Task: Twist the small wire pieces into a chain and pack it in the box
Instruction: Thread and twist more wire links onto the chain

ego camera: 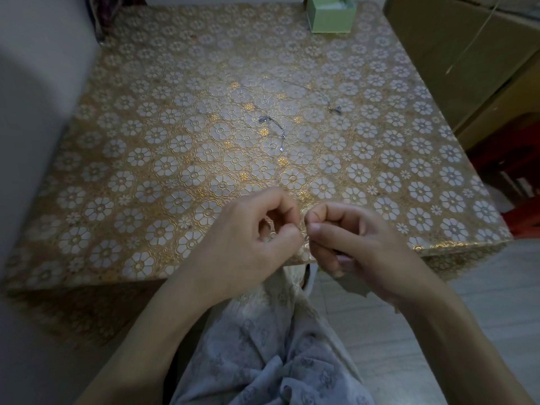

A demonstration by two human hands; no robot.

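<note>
Pinching at the lower centre of the frame, the left hand point(251, 244) and right hand point(353, 241) meet fingertip to fingertip just above the near edge of the table point(117, 159). On each hand the thumb and forefinger are closed narrow on a thin wire piece point(304, 229); the piece is barely visible between the fingertips, and its shape cannot be told. The remaining fingers of both hands are curled inward.

Containers: one green box point(331, 17) stands at the top edge of the frame, right of centre, on the far side of the table. It is open at the top; something pale shows inside, but what it is cannot be told.

Loose parts: one wire strand point(270, 122) with small beads lies at the centre of the table. A second strand point(321, 96) lies to its right, ending in a small dark cluster. Both are well apart from the hands and from the box.

Edges and room: the table carries a gold floral cover. Its near edge runs under the hands; its right edge slants down the right of the frame, beside cardboard point(467, 62) and a tiled floor point(482, 287). Bare cover lies between the hands and the strands. A pale wall point(38, 83) borders the left side. Patterned fabric over the person's lap point(271, 361) fills the lower centre.
</note>
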